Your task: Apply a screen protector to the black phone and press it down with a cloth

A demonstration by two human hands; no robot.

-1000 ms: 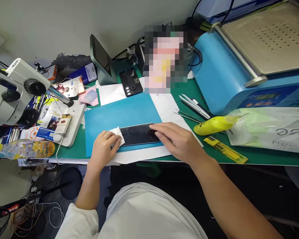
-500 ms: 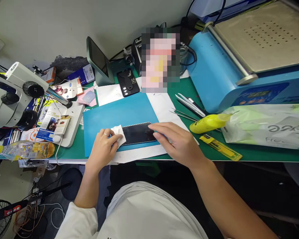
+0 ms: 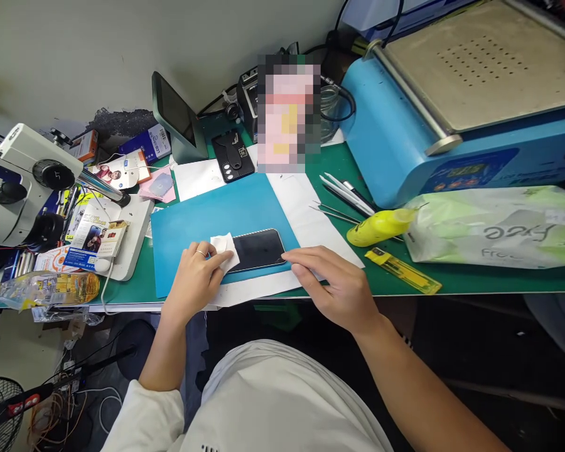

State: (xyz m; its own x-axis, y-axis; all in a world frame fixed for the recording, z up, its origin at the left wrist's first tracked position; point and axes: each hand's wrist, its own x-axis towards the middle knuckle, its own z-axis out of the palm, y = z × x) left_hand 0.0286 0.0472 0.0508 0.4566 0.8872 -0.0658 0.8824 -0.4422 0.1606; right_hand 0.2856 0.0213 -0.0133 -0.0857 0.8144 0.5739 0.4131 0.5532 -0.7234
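Note:
A dark phone screen (image 3: 260, 249) with a pale edge lies flat on the blue mat (image 3: 211, 207). My left hand (image 3: 196, 270), wearing a ring, pinches a folded white tissue (image 3: 225, 248) over the screen's left end. That end is covered by the tissue and my fingers. At the lower right corner of the screen is my right hand (image 3: 334, 279). Its index fingertip is at the corner, the thumb hangs apart below, and nothing shows between them.
Tweezers (image 3: 336, 213), a yellow bottle (image 3: 381, 227), and a bag of tissues (image 3: 494, 229) lie to the right, before a blue heating machine (image 3: 400, 144). At the left are a microscope (image 3: 37, 169) and a plastic bottle (image 3: 61, 289). A black phone back (image 3: 233, 155) lies behind the mat.
My right hand has moved from the upper right corner of the screen to its lower right corner. My left hand stays on the tissue. The view has shifted slightly.

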